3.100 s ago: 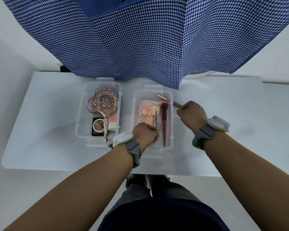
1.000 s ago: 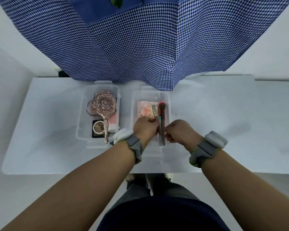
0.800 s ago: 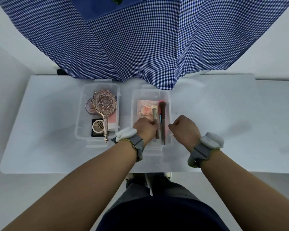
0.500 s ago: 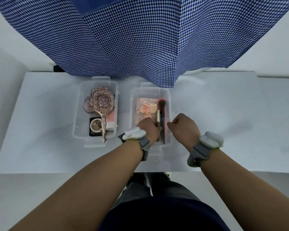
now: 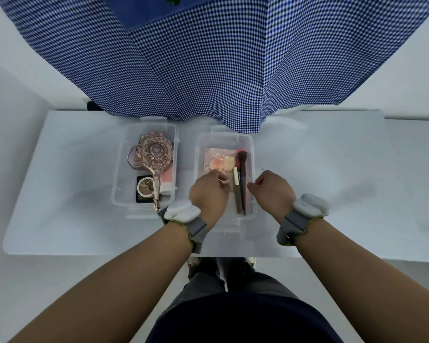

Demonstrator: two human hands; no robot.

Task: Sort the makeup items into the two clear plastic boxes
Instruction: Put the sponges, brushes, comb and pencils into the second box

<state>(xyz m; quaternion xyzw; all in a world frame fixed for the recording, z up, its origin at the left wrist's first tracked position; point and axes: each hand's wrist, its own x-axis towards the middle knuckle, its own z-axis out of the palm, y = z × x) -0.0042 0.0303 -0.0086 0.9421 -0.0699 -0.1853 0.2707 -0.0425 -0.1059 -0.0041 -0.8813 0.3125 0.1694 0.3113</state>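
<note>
Two clear plastic boxes stand side by side on the white table. The left box holds an ornate rose-gold hand mirror, a black compact and a pink tube. In the right box lie a pink packet of sponges, a dark makeup brush and a brown pencil with a white cap. My left hand hovers inside the right box beside the pencil, fingers loosely curled, holding nothing. My right hand is a fist at that box's right wall.
A blue checked cloth hangs over the far table edge, and its hem reaches the back of the right box. A small dark object sits at the far left corner. Bare table surface lies on both sides of the boxes.
The pencil my right hand held over the box's far right corner now lies in the right box beside the brush. My left hand let go of it and my right hand drew back.
</note>
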